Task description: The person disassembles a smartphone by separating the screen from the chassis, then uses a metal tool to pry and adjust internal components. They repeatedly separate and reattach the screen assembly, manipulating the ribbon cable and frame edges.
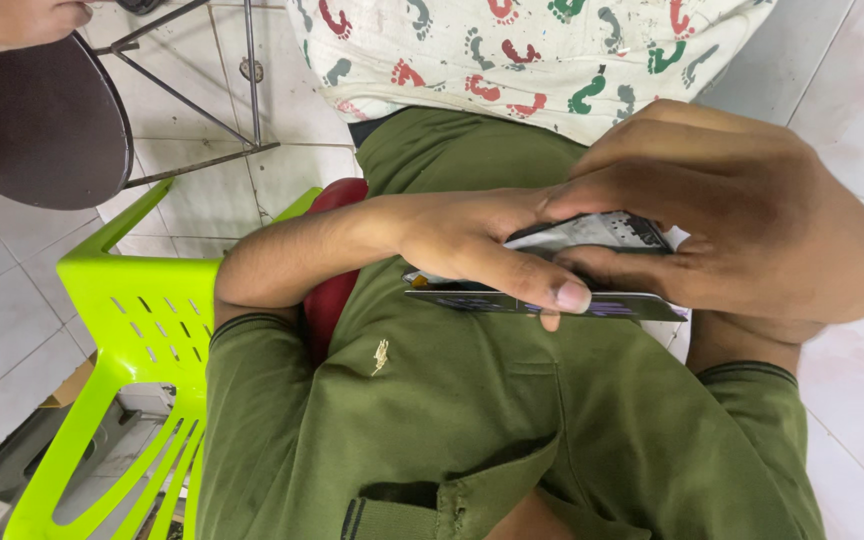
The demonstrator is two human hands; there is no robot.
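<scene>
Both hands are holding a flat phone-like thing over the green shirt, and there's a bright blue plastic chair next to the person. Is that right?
Not quite. The plastic chair is bright lime green, not blue, as the head view shows. The rest holds: the left hand and the right hand both grip the flat phone-like thing over the green shirt.

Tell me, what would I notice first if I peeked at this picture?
First, two hands in the middle: the left hand and the right hand grip a flat opened phone above an olive green shirt. Next, the bright lime green plastic chair at the lower left, and a cloth with colourful footprints at the top.
</scene>
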